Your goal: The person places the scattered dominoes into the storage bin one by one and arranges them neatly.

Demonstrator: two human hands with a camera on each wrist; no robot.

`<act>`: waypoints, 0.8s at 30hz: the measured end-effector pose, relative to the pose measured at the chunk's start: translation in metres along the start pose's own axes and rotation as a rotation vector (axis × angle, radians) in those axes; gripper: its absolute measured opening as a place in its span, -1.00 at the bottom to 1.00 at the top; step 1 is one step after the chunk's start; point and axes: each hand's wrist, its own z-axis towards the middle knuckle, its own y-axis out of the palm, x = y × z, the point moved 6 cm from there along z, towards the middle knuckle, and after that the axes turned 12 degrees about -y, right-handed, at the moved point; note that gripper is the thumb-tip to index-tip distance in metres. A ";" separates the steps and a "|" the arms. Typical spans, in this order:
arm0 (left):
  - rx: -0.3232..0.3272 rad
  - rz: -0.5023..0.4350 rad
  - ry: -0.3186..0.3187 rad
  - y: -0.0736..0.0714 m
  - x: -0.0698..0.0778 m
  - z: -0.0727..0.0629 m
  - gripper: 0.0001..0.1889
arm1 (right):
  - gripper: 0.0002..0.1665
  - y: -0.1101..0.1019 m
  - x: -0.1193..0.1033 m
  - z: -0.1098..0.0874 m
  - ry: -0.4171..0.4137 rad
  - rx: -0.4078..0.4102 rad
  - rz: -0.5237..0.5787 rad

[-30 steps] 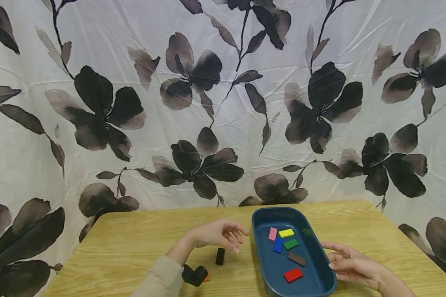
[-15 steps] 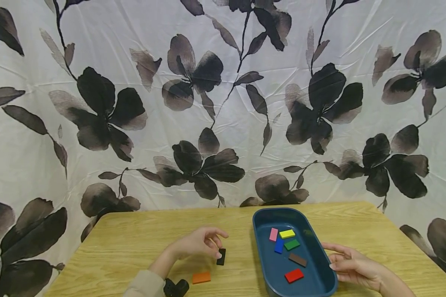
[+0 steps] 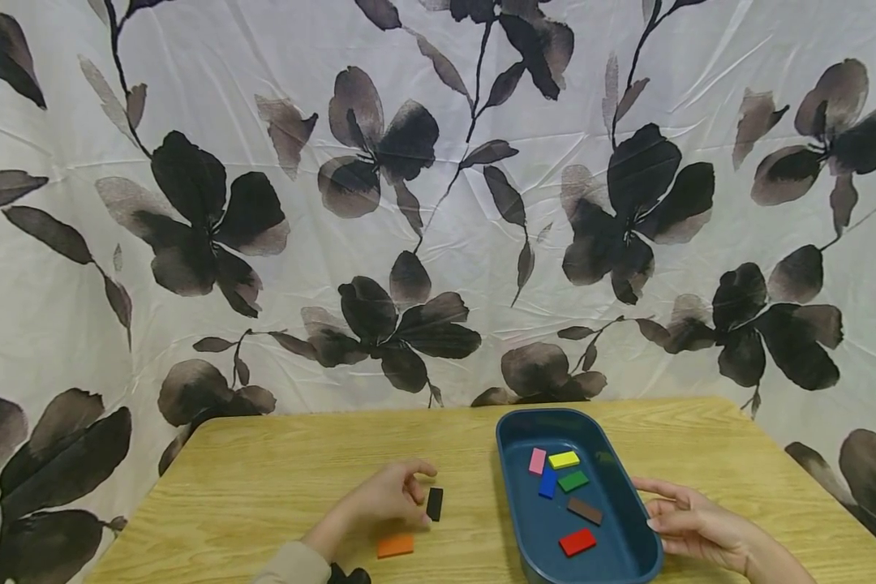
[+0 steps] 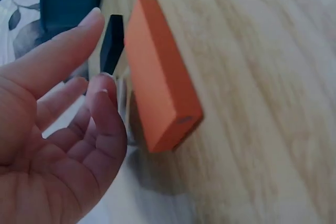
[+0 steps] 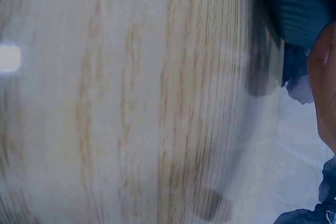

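My left hand hovers low over the table with its fingers loosely bent and nothing held. Its thumb lies just left of a small black block; whether they touch I cannot tell. An orange block lies just below that hand, large in the left wrist view, beside the palm. My right hand rests against the right outer side of a dark blue bin, thumb at the rim, fingers relaxed. The right wrist view shows only part of this hand at its edge.
Inside the bin lie a pink block, a yellow block, a blue block, a green block, a brown block and a red block. A floral cloth hangs behind the wooden table.
My left hand has moved left and down from beside the bin, past the black block, uncovering the orange block. The right hand has stayed at the bin's side.
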 end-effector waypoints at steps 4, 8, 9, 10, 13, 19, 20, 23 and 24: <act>0.035 0.116 0.016 0.002 0.001 0.002 -0.38 | -0.43 0.000 0.000 0.000 -0.002 -0.004 0.003; 0.063 0.250 0.058 0.005 0.004 0.004 -0.45 | -0.43 0.000 0.000 0.000 -0.004 -0.009 0.004; 0.066 0.275 0.066 0.006 0.005 0.005 -0.46 | -0.43 0.000 0.000 0.000 -0.005 -0.009 0.005; 0.074 0.305 0.074 0.006 0.006 0.005 -0.47 | -0.43 0.000 0.000 0.000 -0.006 -0.010 0.006; 0.090 0.359 0.090 0.008 0.007 0.007 -0.49 | -0.43 0.001 -0.001 0.000 -0.007 -0.009 0.005; 0.115 0.405 0.114 0.008 0.010 0.007 -0.55 | -0.43 0.000 -0.001 0.000 -0.008 0.000 -0.009; 0.118 0.406 0.112 0.008 0.011 0.007 -0.56 | -0.43 0.000 -0.001 0.000 -0.008 0.003 -0.010; 0.126 0.365 0.060 0.007 0.010 0.007 -0.57 | -0.43 -0.001 0.000 -0.001 -0.008 0.007 -0.011; 0.128 0.338 0.036 0.005 0.010 0.007 -0.57 | -0.43 -0.001 0.000 -0.001 -0.008 0.008 -0.011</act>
